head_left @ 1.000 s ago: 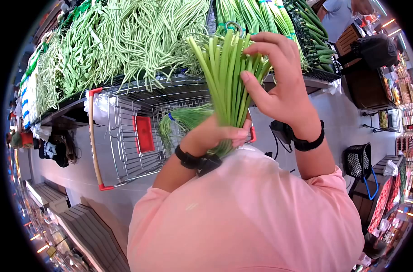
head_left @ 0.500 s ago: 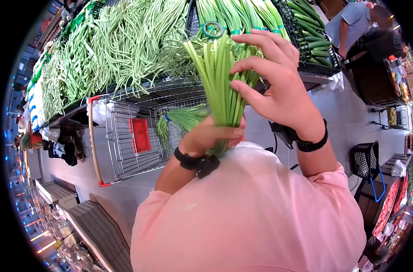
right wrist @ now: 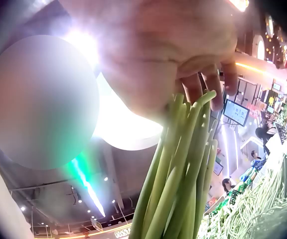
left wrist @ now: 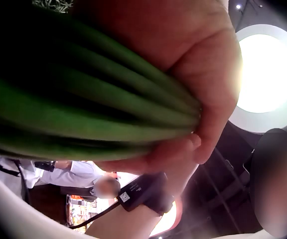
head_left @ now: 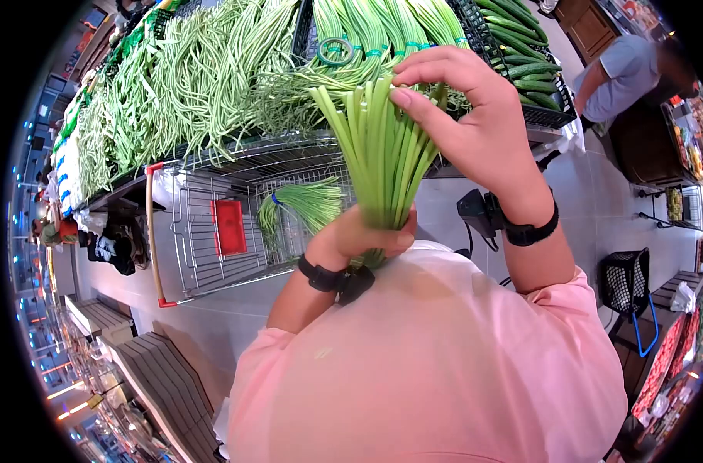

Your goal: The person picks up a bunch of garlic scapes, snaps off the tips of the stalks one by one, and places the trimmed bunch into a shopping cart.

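Note:
My left hand [head_left: 350, 235] grips a bunch of long green stems, which look like garlic scapes [head_left: 376, 154], low down in front of my chest. Their cut ends fan upward and away from me. At the top of the bunch, my right hand [head_left: 482, 116] pinches a stem end between thumb and forefinger. In the left wrist view, the palm and fingers wrap around the thick green stems [left wrist: 98, 109]. The right wrist view has the stem tips [right wrist: 186, 144] right beneath the right hand [right wrist: 183, 55], its fingers partly behind them.
A wire shopping cart [head_left: 201, 266] stands at the left, with a blue-banded green bunch [head_left: 309, 202] inside. Behind lie long beans [head_left: 204, 85], taped bunches [head_left: 374, 31], a tape roll [head_left: 335, 52] and cucumbers [head_left: 533, 71]. Another person [head_left: 618, 73] stands at the right.
My right thumb and forefinger have come together at the stem tips after standing apart. The left hand keeps its grip. The view has shifted, so the stall and cart appear further left.

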`<state>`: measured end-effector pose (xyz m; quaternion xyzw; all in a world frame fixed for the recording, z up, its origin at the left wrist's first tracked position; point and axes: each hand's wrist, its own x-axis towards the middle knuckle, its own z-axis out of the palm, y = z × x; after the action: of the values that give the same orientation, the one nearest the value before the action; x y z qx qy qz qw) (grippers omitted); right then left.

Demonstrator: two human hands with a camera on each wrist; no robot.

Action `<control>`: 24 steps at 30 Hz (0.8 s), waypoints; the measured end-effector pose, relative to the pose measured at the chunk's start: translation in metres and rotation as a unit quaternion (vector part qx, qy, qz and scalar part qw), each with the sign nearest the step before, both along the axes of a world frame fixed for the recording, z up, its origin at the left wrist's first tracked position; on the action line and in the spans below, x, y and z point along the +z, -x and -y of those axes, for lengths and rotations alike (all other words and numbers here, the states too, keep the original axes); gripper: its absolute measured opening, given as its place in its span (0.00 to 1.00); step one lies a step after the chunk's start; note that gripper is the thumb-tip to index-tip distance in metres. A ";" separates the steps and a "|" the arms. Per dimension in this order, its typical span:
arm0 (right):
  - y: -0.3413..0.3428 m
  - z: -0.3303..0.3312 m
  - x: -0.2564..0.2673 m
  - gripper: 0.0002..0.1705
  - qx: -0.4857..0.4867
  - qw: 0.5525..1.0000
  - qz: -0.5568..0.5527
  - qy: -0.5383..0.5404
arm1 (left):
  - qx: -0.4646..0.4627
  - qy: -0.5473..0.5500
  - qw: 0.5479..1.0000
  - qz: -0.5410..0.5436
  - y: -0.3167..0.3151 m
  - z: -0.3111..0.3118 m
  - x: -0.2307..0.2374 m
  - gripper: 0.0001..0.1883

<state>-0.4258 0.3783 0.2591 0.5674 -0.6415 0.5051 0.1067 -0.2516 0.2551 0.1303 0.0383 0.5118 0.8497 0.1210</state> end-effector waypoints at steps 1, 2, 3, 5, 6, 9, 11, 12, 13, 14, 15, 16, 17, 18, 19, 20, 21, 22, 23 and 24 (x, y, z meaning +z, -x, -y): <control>0.002 -0.003 -0.002 0.08 0.008 1.000 0.001 -0.006 | 0.005 -0.005 1.000 0.003 0.002 -0.004 -0.002 0.19; 0.004 -0.006 -0.005 0.08 0.015 1.000 0.019 -0.018 | 0.010 -0.011 1.000 0.007 0.003 -0.008 -0.005 0.20; 0.006 -0.009 -0.007 0.07 0.022 0.999 0.037 -0.031 | 0.015 -0.017 1.000 0.011 0.004 -0.011 -0.006 0.20; 0.011 -0.014 -0.008 0.08 0.028 0.996 0.064 -0.047 | 0.016 -0.008 1.000 0.010 0.008 -0.016 -0.005 0.20; 0.013 -0.016 -0.008 0.08 0.028 0.995 0.076 -0.051 | 0.018 -0.003 1.000 0.010 0.009 -0.017 -0.003 0.20; 0.011 -0.021 -0.002 0.09 0.011 0.988 0.128 -0.089 | 0.002 0.016 1.000 0.010 0.013 -0.017 0.000 0.20; 0.014 -0.023 0.001 0.09 0.015 0.983 0.158 -0.097 | 0.009 0.033 0.999 0.019 0.014 -0.022 0.006 0.19; 0.017 -0.022 0.001 0.10 0.029 0.982 0.167 -0.088 | 0.012 0.041 0.999 0.024 0.014 -0.024 0.008 0.19; 0.020 -0.021 0.002 0.10 0.043 0.980 0.177 -0.078 | 0.012 0.035 0.999 0.024 0.014 -0.023 0.007 0.19; 0.023 -0.021 0.003 0.10 0.045 0.974 0.205 -0.086 | 0.011 0.029 0.999 0.024 0.015 -0.022 0.005 0.18; 0.026 -0.020 0.004 0.10 0.049 0.967 0.232 -0.096 | 0.012 0.023 0.999 0.024 0.015 -0.021 0.004 0.18; 0.027 -0.020 0.005 0.11 0.054 0.959 0.259 -0.106 | 0.016 0.024 0.999 0.020 0.014 -0.021 0.006 0.18; 0.027 -0.019 0.005 0.11 0.059 0.960 0.257 -0.098 | 0.021 0.025 0.999 0.016 0.014 -0.022 0.007 0.19; 0.027 -0.017 0.005 0.12 0.065 0.961 0.254 -0.091 | 0.027 0.025 0.999 0.011 0.013 -0.022 0.009 0.19; 0.027 -0.016 0.006 0.13 0.072 0.962 0.250 -0.084 | 0.028 0.030 0.999 0.016 0.013 -0.022 0.013 0.19; 0.027 -0.016 0.007 0.13 0.071 0.963 0.244 -0.089 | 0.028 0.033 0.999 0.021 0.013 -0.023 0.018 0.19; 0.027 -0.016 0.008 0.13 0.072 0.964 0.239 -0.090 | 0.027 0.035 0.999 0.026 0.012 -0.024 0.021 0.19; 0.026 -0.016 0.009 0.13 0.072 0.965 0.233 -0.090 | 0.031 0.025 0.999 0.025 0.011 -0.025 0.018 0.19; 0.026 -0.016 0.009 0.13 0.073 0.967 0.227 -0.091 | 0.035 0.016 0.999 0.023 0.011 -0.024 0.014 0.19; 0.027 -0.014 0.009 0.13 0.079 0.968 0.222 -0.088 | 0.038 0.007 0.999 0.020 0.012 -0.023 0.011 0.19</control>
<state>-0.4525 0.3924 0.2676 0.4974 -0.6441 0.5666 -0.1292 -0.2633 0.2776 0.1410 0.0006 0.5164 0.8506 0.0989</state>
